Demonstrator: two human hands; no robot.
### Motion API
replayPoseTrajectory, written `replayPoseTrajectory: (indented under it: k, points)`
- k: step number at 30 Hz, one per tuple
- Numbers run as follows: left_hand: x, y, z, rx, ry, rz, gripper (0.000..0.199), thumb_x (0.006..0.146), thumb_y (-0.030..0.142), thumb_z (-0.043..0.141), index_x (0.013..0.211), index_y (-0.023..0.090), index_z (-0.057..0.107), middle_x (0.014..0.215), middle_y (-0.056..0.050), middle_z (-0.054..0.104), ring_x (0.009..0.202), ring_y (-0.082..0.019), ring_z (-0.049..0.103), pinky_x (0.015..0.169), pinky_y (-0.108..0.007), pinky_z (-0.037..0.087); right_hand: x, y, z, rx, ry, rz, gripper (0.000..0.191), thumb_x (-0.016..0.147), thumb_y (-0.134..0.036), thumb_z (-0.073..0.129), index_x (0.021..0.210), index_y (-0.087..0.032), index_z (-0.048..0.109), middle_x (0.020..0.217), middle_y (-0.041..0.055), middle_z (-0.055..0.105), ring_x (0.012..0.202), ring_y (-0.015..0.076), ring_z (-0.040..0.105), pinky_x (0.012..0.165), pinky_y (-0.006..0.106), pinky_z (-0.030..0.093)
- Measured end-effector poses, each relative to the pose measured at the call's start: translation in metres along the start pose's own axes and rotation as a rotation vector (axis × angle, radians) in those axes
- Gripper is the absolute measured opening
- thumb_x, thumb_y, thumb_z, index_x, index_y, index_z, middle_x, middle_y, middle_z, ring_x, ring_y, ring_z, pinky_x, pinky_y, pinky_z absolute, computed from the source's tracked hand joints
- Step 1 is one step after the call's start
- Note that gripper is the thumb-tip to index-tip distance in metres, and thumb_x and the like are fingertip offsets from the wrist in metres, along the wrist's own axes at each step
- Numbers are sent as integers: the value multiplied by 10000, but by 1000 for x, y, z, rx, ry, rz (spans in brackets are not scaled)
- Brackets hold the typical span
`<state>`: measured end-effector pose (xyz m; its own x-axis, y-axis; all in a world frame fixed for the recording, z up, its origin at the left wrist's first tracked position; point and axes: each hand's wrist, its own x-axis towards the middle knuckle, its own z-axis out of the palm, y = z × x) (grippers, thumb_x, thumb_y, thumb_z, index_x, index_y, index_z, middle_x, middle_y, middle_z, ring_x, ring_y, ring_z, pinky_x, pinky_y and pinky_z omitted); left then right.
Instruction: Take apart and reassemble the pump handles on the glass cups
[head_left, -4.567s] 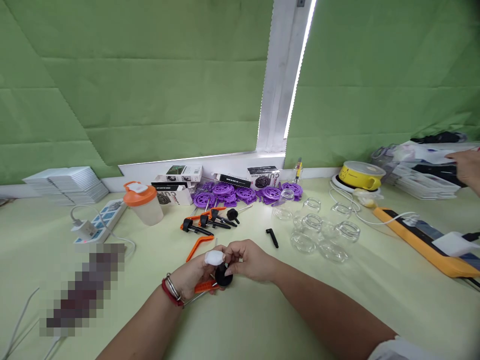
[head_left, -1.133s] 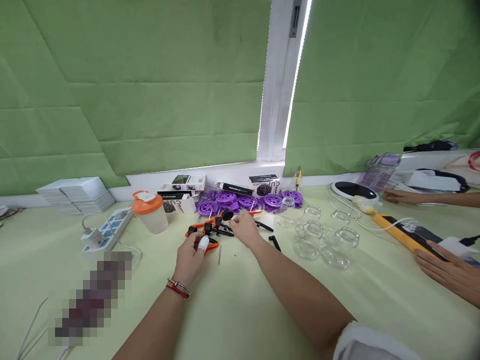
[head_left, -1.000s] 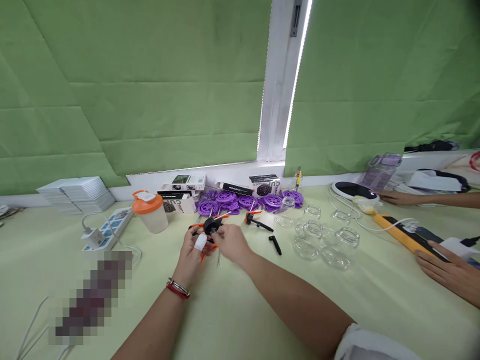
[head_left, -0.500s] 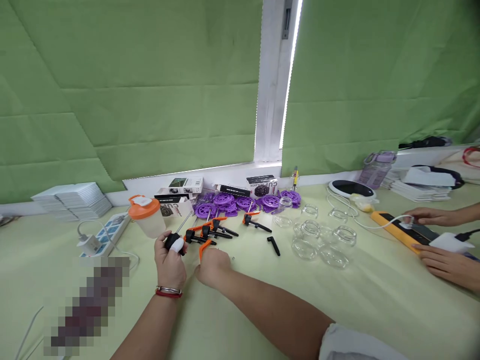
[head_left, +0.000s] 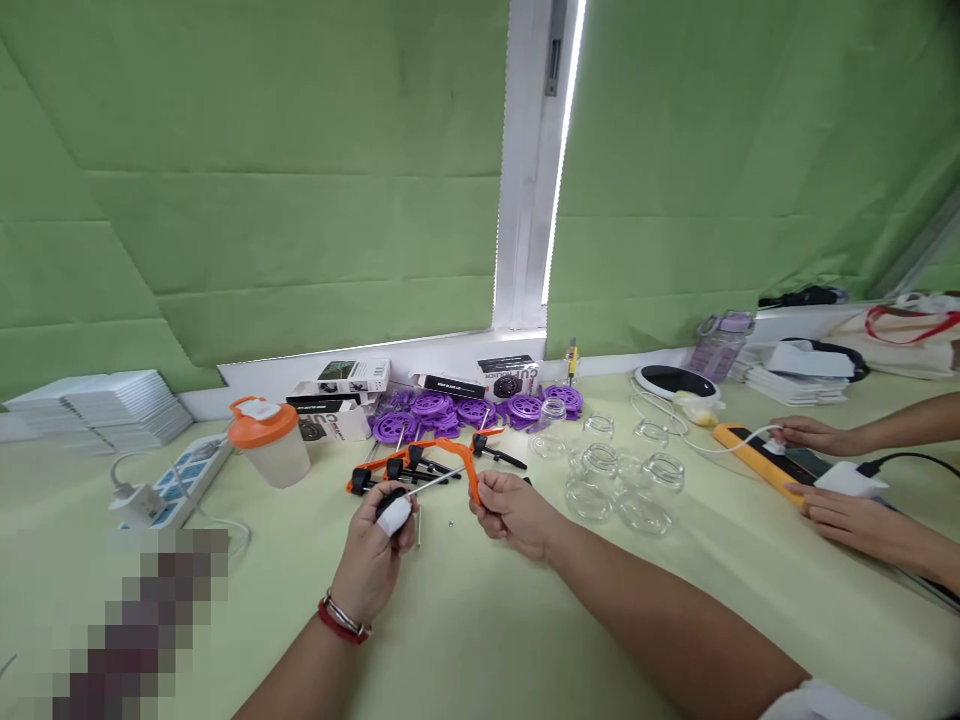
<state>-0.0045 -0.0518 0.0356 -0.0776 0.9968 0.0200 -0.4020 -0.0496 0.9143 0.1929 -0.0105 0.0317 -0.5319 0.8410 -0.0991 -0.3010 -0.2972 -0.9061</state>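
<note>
My left hand [head_left: 373, 565] is closed around a black piece with a white patch [head_left: 394, 514], from which a thin metal rod [head_left: 436, 481] points up to the right. Between its fingertips and thumb, my right hand [head_left: 517, 515] grips a bent orange plastic bracket [head_left: 466, 458]. The rod's tip reaches the bracket's edge; whether they touch I cannot tell. Just behind the hands lie several orange brackets fitted with black clamps [head_left: 397, 468]. A thin metal pin [head_left: 418, 527] shows beside my left fingers, and a tiny metal bit [head_left: 451, 523] lies between the hands.
Purple wheel-shaped parts [head_left: 433, 405] are heaped near the wall beside cup holder boxes [head_left: 352, 376]. Clear glass cups [head_left: 592, 490] stand to the right. An orange-lidded shaker [head_left: 270, 445] and a power strip [head_left: 196, 480] are at left. Another person's hands [head_left: 840, 505] work at far right.
My right hand has lifted the orange bracket up and to the right. My left hand has moved right and lowered its rod toward the bracket. The view has shifted slightly right.
</note>
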Motion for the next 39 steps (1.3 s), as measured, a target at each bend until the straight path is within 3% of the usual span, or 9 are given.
replayPoseTrajectory:
  k: [6,13,17,22,25,27,30,33,39]
  points:
    - [-9,-7,10,56,-155,-99,278,704,265,684,925,200,527,763,7,578,452,-38,367,451,-206,257,-27,16,-20,48,-114,159,327,758,-427,680,786,-159,495,576,-61,468,410,17,229,435,199,128]
    - [-21,-15,19,157,-318,-113,336,697,375,706,946,190,578,724,-14,553,531,-95,434,508,-242,342,-28,32,-19,15,-246,237,376,725,-469,704,773,-150,510,575,-44,491,411,18,263,432,200,126]
    - [-22,-16,20,57,-284,-134,429,821,542,490,965,154,602,715,-46,550,519,-117,452,493,-266,336,-27,32,-20,-20,-213,234,380,713,-466,714,781,-136,540,588,-39,502,407,11,277,429,194,137]
    - [-16,-9,18,69,-181,-155,366,816,457,519,933,126,621,587,-8,502,475,-105,406,468,-249,303,-21,31,-19,-174,-134,204,363,764,-498,637,817,-148,555,600,-37,530,383,25,307,407,190,194]
    - [-7,0,10,8,-32,-81,314,800,407,528,916,130,617,632,-19,547,479,-98,413,470,-245,318,-17,27,-18,-450,60,77,290,858,-435,513,893,-154,575,621,-20,563,408,51,358,427,201,266]
    - [0,5,3,-46,57,-21,275,786,377,532,904,141,610,676,-26,574,479,-97,425,465,-245,329,-13,23,-14,-786,99,-107,209,880,-313,482,933,-156,608,722,21,620,528,85,474,514,221,355]
    - [7,8,-7,-90,114,45,247,773,343,539,915,152,606,693,-18,573,482,-100,444,457,-247,344,-5,22,2,-1380,-81,-457,238,850,-138,470,1024,-182,627,993,70,658,826,154,568,705,272,416]
    - [9,7,-12,-94,106,63,258,784,343,538,946,155,609,700,-10,568,499,-103,462,465,-247,363,10,30,26,-1842,-302,-653,293,840,-106,473,1107,-153,584,1049,109,646,883,199,560,711,317,417]
    - [12,3,-18,-91,101,56,297,783,344,543,1007,161,609,675,4,559,512,-100,474,479,-236,381,39,44,56,-2124,-538,-809,158,842,-75,461,845,-107,616,831,129,665,777,213,582,633,331,385]
